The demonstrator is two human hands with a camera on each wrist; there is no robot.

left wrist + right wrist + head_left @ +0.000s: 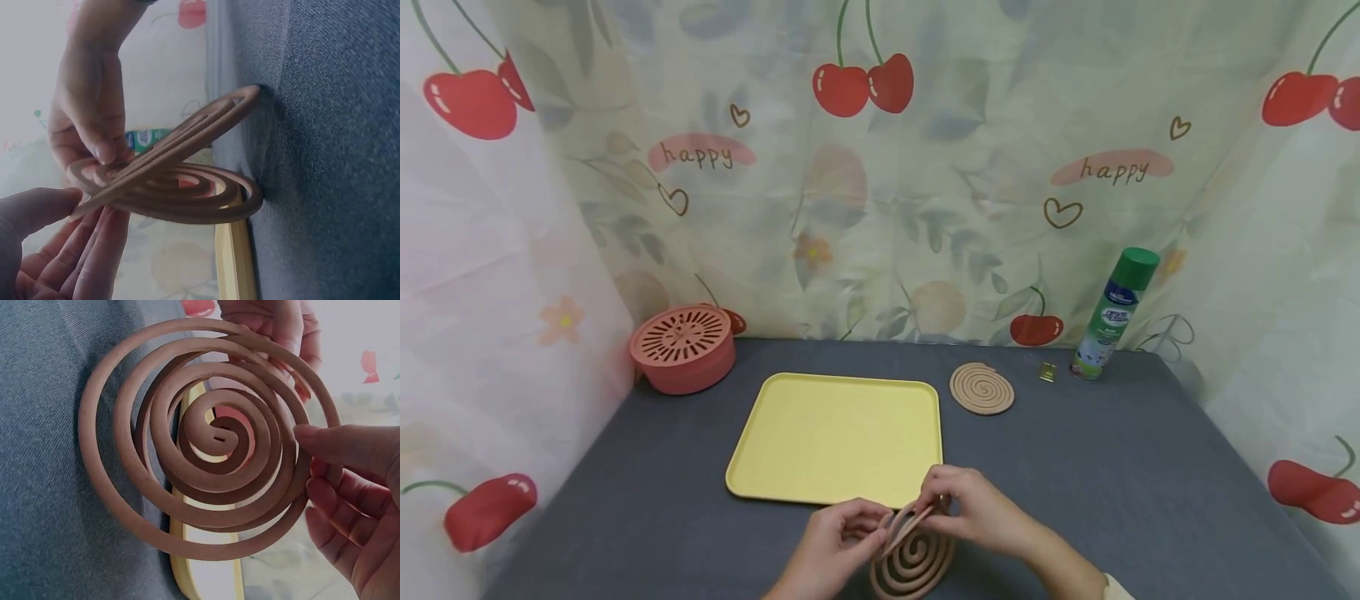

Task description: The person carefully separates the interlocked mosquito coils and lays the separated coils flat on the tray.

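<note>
Basically, both hands are pinching. Left hand (838, 546): thumb on one face of the rim, fingers bent in behind it, gripping a pair of brown spiral coils (200, 428). Right hand (973, 508): same kind of grip, thumb against fingertips, on the same pair a bit farther along the rim. Hands sit close together, knuckles up in the head view.

The pair is splayed, not flat: in the left wrist view the two spirals spread into a V, close together at the fingers and apart at the far end. From the right wrist they overlap off-centre, one behind the other (small dark slots show near the middle). Lower edges come down close to the dark blue-grey tabletop (1090, 467); can't tell whether they touch it. Location: just in front of the near edge of a yellow tray (850, 433), toward its right corner.

Farther out: another round coil (982, 389) lies flat on the cloth, right of the tray's far corner. Past it, a small gold-coloured piece (1047, 372), then a green spray can (1116, 315) upright by the patterned curtain (887, 275). Back left, a pink round container (683, 350) with a slotted lid. A pale sleeve (1116, 588) shows at the right forearm.
</note>
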